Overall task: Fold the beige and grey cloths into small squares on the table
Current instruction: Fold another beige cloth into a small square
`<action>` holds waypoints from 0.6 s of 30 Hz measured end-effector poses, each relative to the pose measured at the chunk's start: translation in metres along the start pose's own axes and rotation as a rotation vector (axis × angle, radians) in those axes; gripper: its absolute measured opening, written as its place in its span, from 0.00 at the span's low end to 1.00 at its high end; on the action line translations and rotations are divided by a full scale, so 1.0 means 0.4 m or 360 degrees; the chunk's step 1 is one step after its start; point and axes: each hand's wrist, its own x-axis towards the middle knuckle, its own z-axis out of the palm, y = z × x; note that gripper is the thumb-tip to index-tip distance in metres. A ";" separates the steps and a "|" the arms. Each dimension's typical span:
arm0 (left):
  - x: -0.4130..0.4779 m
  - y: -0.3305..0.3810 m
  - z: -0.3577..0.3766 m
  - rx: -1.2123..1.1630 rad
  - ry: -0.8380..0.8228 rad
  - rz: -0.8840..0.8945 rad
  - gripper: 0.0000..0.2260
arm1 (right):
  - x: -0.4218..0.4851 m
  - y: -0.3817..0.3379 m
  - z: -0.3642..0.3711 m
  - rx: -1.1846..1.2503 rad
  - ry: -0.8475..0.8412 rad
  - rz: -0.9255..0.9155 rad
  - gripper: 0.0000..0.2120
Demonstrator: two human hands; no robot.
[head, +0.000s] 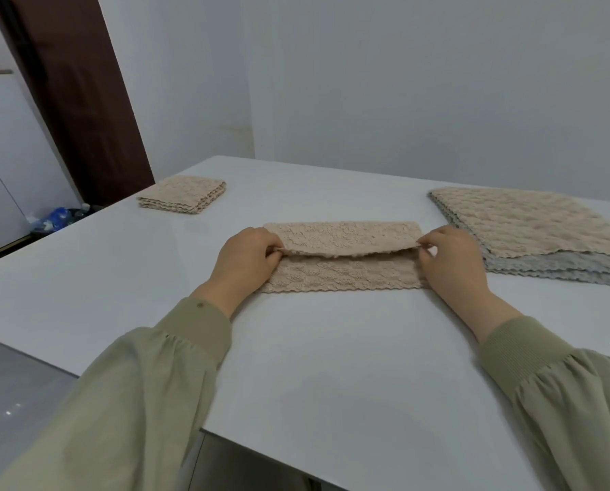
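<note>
1. Your olive sleeves cross the desk.
2. Your left hand and right hand each pinch the raised flap of the beige cloth, mid-desk.
3. One folded square lies far left, the cloth stack right.

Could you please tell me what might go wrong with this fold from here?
The left hand and right hand pinch only the upper layer's corners on the beige cloth, so its sagging middle may land crooked against the near edge. The right hand works beside the stack of unfolded cloths and might nudge it.
</note>
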 end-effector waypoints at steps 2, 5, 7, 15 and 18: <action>-0.017 0.002 -0.018 -0.0132 0.0219 0.0076 0.03 | -0.011 0.000 -0.024 0.0095 0.0253 -0.0086 0.04; -0.044 0.013 -0.048 -0.0208 0.0322 0.0170 0.03 | -0.033 0.004 -0.053 0.0119 0.0326 -0.0138 0.03; -0.055 0.016 -0.054 -0.0183 0.0085 0.0157 0.04 | -0.049 0.015 -0.052 0.0062 0.0058 -0.0081 0.05; -0.063 0.013 -0.063 -0.0224 -0.0111 -0.0317 0.07 | -0.061 0.026 -0.066 0.0147 -0.0207 0.0290 0.10; -0.063 0.022 -0.067 -0.0495 -0.0084 -0.0466 0.09 | -0.059 0.017 -0.070 0.0399 -0.0180 0.0397 0.07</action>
